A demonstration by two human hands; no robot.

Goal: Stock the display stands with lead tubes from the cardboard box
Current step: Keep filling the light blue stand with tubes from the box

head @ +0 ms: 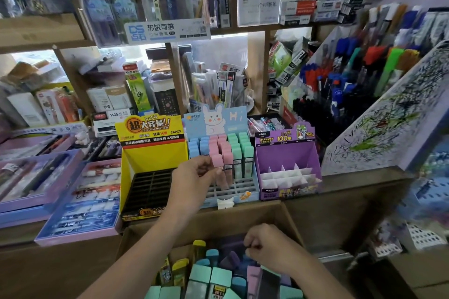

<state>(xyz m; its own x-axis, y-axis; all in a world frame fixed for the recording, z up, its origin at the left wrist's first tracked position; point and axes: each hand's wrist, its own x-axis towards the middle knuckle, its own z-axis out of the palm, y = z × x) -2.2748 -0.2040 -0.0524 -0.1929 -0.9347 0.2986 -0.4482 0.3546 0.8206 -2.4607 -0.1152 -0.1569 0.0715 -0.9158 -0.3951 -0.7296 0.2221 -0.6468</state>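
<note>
The cardboard box stood open below the front edge of the counter, heaped with loose tubes capped in mint, blue, purple and yellow. Three stands sat in a row along that front edge. The yellow stand on the left read "24PCS" under big Chinese characters, and its dark slots looked bare. The blue stand in the middle bore a rabbit and "Hi" and was mostly filled with blue, pink and green rows. The purple stand on the right read "ULTRAMAN" and "100", its white dividers holding nothing I could see. A shelf sign above showed "DS". The left hand pinched a pink tube just under its cap, over the front of the pink rows. The right hand was curled down in the box; whether it gripped anything I could not tell. These tubes looked light, stiff and smooth, likely slick, with brittle leads inside. I would grip the body, not the cap, which might pull off.
</note>
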